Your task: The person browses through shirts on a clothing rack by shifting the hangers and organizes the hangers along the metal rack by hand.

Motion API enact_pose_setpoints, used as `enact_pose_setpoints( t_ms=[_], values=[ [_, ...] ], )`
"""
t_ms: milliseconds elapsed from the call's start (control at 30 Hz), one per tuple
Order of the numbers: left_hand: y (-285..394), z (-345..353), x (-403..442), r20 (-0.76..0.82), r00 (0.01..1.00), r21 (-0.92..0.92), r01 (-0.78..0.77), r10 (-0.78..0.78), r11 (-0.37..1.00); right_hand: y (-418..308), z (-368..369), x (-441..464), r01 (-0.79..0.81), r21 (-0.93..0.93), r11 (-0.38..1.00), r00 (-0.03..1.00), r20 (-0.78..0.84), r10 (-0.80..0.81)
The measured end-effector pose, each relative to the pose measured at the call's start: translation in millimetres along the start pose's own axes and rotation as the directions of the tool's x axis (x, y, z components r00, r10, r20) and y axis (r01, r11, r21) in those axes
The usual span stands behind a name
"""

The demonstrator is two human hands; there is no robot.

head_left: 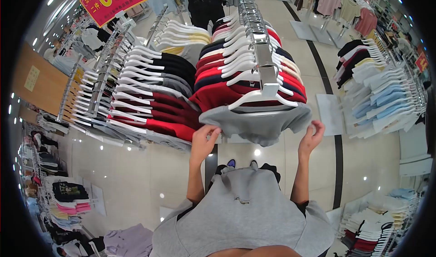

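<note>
A grey short-sleeved shirt (260, 124) hangs on a white hanger (263, 98) at the front end of a metal rail (258, 43). At the shirt's left sleeve edge, my left hand (205, 141) has its thumb and fingers pinched together on the fabric. My right hand (311, 138) is on the opposite side, its fingers closed at the other sleeve's edge. The shirt's front sags between the two hands. Behind it, red, navy and white garments (213, 95) hang closely on white hangers.
To the left, another rack holds black, grey and dark red tops (168, 109). A red and yellow sign (113, 1) stands above it. Light blue and white shirts (377, 98) hang at right. A person in black (203, 4) stands beyond the racks. Glossy tiled floor (131, 175) surrounds my feet.
</note>
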State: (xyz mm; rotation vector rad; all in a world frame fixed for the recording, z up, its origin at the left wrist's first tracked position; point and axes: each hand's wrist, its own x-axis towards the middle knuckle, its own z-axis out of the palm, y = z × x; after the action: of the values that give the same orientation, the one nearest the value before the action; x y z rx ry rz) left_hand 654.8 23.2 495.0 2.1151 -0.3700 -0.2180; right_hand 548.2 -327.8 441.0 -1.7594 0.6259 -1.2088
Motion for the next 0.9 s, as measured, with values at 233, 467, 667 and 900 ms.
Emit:
enact_pose_setpoints(
  t_ms=[233, 467, 667, 900],
  values=[
    [154.1, -12.5, 57.8, -0.438, 0.595, -0.018, -0.756, 0.674, 0.655, -169.2, 70.4, 50.5, 0.08, 0.546, 0.834, 0.818, 0.441, -0.368],
    [195.0, 0.5, 54.8, -0.459, 0.58, -0.12, -0.791, 0.673, 0.599, -201.6, 86.1, 45.3, 0.078, 0.646, 0.759, 0.811, 0.402, -0.425],
    [192.3, 8.0, 56.3, -0.588, 0.555, -0.218, -0.809, 0.588, 0.546, -202.5, 77.2, 36.2, 0.187, 0.644, 0.742, 0.821, 0.312, -0.478],
    [192.8, -18.7, 113.4, -0.561, 0.569, 0.009, -0.722, 0.602, 0.691, -202.0, 111.8, 99.7, 0.07, 0.516, 0.854, 0.837, 0.435, -0.332]
  ],
)
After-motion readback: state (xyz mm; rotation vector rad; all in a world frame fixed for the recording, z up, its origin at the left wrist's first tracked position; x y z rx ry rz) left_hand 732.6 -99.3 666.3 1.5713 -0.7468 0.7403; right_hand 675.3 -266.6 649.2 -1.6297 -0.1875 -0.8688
